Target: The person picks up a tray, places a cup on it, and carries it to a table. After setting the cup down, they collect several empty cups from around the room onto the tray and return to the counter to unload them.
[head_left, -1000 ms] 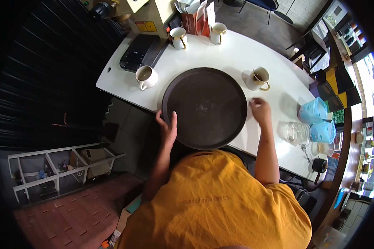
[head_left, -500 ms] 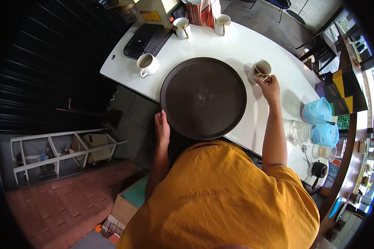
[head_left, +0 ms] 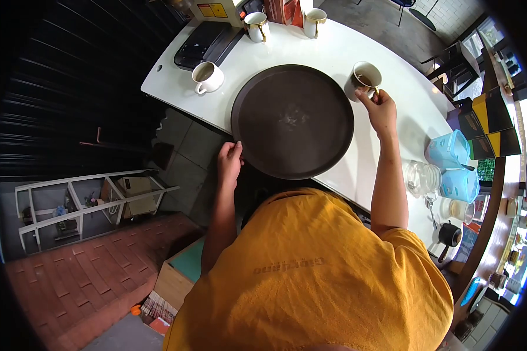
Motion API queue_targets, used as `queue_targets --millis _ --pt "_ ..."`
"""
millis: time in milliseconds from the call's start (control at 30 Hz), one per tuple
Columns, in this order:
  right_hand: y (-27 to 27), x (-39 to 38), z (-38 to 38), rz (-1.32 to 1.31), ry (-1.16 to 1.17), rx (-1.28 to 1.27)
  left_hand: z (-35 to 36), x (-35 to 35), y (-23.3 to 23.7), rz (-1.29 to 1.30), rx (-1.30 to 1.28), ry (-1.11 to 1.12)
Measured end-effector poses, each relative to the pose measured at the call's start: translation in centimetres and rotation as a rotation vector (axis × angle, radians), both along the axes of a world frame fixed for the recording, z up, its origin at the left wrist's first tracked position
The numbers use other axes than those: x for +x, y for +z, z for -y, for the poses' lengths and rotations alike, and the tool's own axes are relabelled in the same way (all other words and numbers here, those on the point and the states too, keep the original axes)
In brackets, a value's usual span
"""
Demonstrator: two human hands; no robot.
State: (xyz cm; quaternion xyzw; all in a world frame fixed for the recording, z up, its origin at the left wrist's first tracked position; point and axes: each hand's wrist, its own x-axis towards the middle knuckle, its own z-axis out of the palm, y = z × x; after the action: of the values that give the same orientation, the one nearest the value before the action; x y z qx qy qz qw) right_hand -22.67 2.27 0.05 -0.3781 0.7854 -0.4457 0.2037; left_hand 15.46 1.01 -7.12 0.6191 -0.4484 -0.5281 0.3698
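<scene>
A round dark brown tray (head_left: 293, 126) overhangs the table's near edge. My left hand (head_left: 230, 164) is closed at the tray's left rim, with part of its fingers hidden. By its handle, my right hand (head_left: 383, 114) grips a white cup (head_left: 364, 79) with dark liquid inside, just right of the tray. Left of the tray stands another white cup (head_left: 208, 77), also with some liquid in it. Two white cups with gold handles, one (head_left: 257, 27) at the back and its neighbour (head_left: 314, 23), stand beyond the tray.
A black flat device (head_left: 202, 47) lies at the back left of the white table (head_left: 328, 52). On the right are light blue containers (head_left: 449, 149), a glass jar (head_left: 421, 178), a spoon (head_left: 431, 212) and a black-handled portafilter-like tool (head_left: 449, 235). A white shelf frame (head_left: 93, 207) stands lower left.
The cup in my right hand has shifted slightly toward the tray and appears more tilted. My left hand has closed in at the tray's rim. The whole view has shifted slightly.
</scene>
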Motion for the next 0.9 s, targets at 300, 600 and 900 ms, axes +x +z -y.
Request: queue_targets --millis 300,600,900 --pt "-1.3 7.0 0.4 0.133 0.175 -0.031 0.7 -1.1 -0.2 -0.066 0.038 -0.042" --pt "-2.5 11.6 0.6 0.082 0.247 0.147 0.7 -0.8 -0.4 -0.073 0.034 -0.084" --pt "-2.6 12.6 0.3 0.043 0.240 0.152 0.7 -0.6 -0.6 -0.064 0.033 -0.099"
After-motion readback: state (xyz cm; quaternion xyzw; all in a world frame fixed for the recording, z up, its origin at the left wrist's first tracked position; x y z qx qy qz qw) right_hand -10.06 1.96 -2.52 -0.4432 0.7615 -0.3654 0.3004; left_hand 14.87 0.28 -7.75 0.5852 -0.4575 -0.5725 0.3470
